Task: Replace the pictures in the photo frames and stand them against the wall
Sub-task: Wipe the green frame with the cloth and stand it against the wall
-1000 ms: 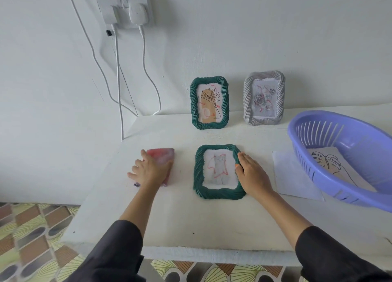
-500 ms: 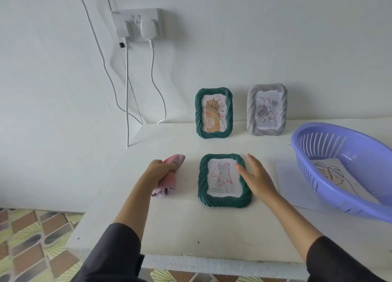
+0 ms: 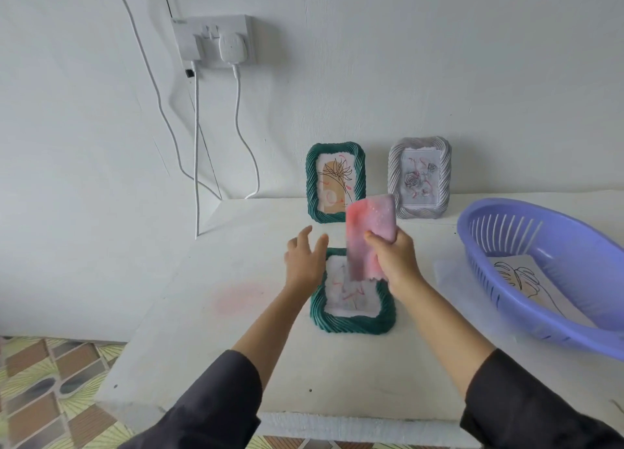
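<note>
A green rope-edged photo frame [image 3: 351, 323] lies flat on the white table [image 3: 236, 364] with a red line drawing in it. My right hand [image 3: 393, 257] is closed on a pink cloth [image 3: 368, 235] and holds it above the frame's top. My left hand [image 3: 304, 262] hovers open just left of the frame, fingers spread. Against the wall stand a second green frame [image 3: 336, 181] with a flower drawing and a grey frame [image 3: 419, 177] with roses.
A purple plastic basket [image 3: 553, 279] sits at the right with a leaf drawing [image 3: 520, 279] inside. A white sheet [image 3: 449, 276] lies between it and the flat frame. Charger cables [image 3: 197, 165] hang from a wall socket [image 3: 216, 39]. A faint pink mark [image 3: 239, 296] shows on the table.
The pink cloth has gone from my left hand at the left of the frame to my right hand, which now holds it raised over the frame. My left hand has let go and opened.
</note>
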A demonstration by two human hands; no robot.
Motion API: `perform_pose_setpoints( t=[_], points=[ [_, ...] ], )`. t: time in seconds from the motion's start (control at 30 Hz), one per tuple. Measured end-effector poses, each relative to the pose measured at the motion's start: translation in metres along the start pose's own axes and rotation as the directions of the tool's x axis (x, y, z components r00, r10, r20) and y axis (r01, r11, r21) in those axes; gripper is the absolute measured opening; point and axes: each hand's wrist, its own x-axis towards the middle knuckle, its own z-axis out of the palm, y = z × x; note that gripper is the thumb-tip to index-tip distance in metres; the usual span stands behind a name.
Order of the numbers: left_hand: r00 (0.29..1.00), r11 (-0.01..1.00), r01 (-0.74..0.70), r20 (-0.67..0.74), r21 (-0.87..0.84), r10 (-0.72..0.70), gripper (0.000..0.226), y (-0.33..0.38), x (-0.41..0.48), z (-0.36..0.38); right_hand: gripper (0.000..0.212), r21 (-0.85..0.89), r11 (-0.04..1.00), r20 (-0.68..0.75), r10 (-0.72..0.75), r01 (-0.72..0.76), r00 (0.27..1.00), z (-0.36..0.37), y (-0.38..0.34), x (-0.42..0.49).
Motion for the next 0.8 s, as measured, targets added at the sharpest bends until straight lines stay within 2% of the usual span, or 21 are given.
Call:
perform_pose_setpoints(
  t=[0.03,0.1,0.13,0.2,0.27,0.3,0.4,0.53,0.6,0.73,0.8],
  points=[
    [0.999,0.981,-0.039,0.004,0.189,0.039,0.049,-0.014,0.002,0.0,0.009,-0.196,0.972,-0.016,-0.136,0.13,0.991,-0.005,-0.001,0.006],
    [0.995,0.912,-0.095,0.078,0.399,0.069,0.047,-0.037,0.004,0.005,0.028,-0.581,0.749,0.095,-0.327,0.319,0.94,-0.011,0.009,0.02],
    [0.99,0.878,-0.135,0.1,0.46,0.1,0.045,-0.046,0.004,0.009,0.034,-0.684,0.632,0.187,-0.329,0.363,0.925,-0.012,0.016,0.026],
    [0.981,0.828,-0.193,0.113,0.527,0.157,0.044,-0.056,0.003,0.015,0.039,-0.767,0.463,0.379,-0.231,0.444,0.896,-0.007,0.032,0.033],
    [0.979,0.812,-0.206,0.109,0.546,0.175,0.044,-0.061,0.003,0.017,0.048,-0.74,0.339,0.561,-0.163,0.58,0.811,-0.001,0.045,0.03],
    [0.978,0.808,-0.206,0.111,0.552,0.174,0.044,-0.062,0.004,0.017,0.05,-0.703,0.313,0.623,-0.162,0.639,0.765,0.001,0.05,0.028],
    [0.976,0.775,-0.219,0.122,0.592,0.182,0.047,-0.066,0.006,0.017,0.046,-0.587,0.345,0.732,-0.16,0.733,0.662,-0.007,0.055,0.018],
    [0.978,0.765,-0.21,0.116,0.61,0.176,0.046,-0.068,0.009,0.018,0.05,-0.488,0.351,0.846,-0.036,0.799,0.532,-0.04,0.051,-0.006],
    [0.976,0.756,-0.217,0.114,0.617,0.187,0.046,-0.068,0.009,0.019,0.059,-0.513,0.357,0.833,-0.012,0.78,0.553,-0.052,0.045,-0.007],
    [0.972,0.742,-0.233,0.128,0.628,0.196,0.045,-0.068,0.009,0.018,0.064,-0.698,0.279,0.671,-0.066,0.659,0.738,-0.043,0.038,0.024],
    [0.972,0.738,-0.234,0.127,0.633,0.2,0.045,-0.068,0.009,0.018,0.065,-0.711,0.283,0.639,-0.124,0.644,0.759,-0.027,0.041,0.034]
  ],
)
